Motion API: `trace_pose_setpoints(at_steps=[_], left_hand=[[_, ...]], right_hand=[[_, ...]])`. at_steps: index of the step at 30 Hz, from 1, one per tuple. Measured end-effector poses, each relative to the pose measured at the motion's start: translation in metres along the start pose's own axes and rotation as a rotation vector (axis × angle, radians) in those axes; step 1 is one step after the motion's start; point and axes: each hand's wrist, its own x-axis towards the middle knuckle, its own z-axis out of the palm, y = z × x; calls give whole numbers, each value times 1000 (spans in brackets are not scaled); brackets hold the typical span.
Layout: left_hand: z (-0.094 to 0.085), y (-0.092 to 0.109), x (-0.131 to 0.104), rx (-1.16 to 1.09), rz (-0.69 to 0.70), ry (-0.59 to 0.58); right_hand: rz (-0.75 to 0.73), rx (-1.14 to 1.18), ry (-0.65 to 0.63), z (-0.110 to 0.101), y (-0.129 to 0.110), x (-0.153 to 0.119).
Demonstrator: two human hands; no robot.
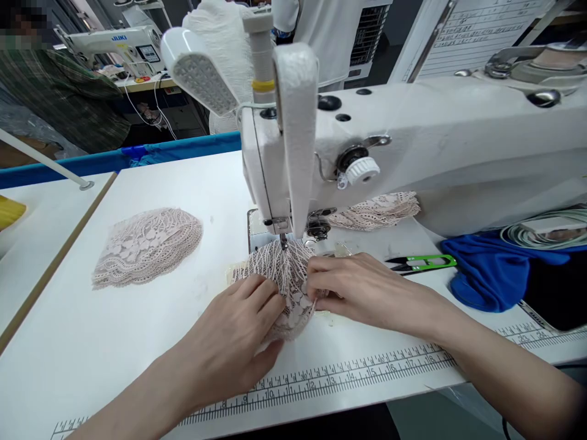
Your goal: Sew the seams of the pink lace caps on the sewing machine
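Note:
A pale pink lace piece (288, 308) lies under the needle and presser foot of a white sewing machine (413, 131). My left hand (245, 330) rests on the lace's left part, fingers bent and pressing it, thumb apart toward the table's front edge. On the right side, my right hand (353, 290) pinches the lace edge between thumb and fingers. Another stack of lace (149, 244) lies flat on the white table to the left. More bunched lace (376, 211) sits behind the needle, below the machine arm.
Green thread snips (422, 263), a blue cloth (490, 269) and a dark phone (557, 293) lie at the right. A printed ruler (321, 382) runs along the front edge. Behind are another sewing machine (114, 46) and a person in a plaid shirt (59, 91).

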Motion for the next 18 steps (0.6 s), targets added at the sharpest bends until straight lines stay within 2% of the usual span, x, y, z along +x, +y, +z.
trace_pose_setpoints(at_steps=[5, 8, 11, 14, 18], left_hand=[[18, -1, 13, 163, -46, 101], [19, -12, 20, -43, -122, 102], [7, -19, 25, -317, -229, 87], [-9, -20, 31, -443, -316, 52], [-20, -25, 43, -400, -326, -90]], right_hand=[[53, 145, 87, 1, 4, 3], [64, 222, 112, 4, 4, 3], [21, 139, 141, 8, 4, 4], [14, 2, 290, 16, 7, 6], [-13, -10, 581, 22, 12, 9]])
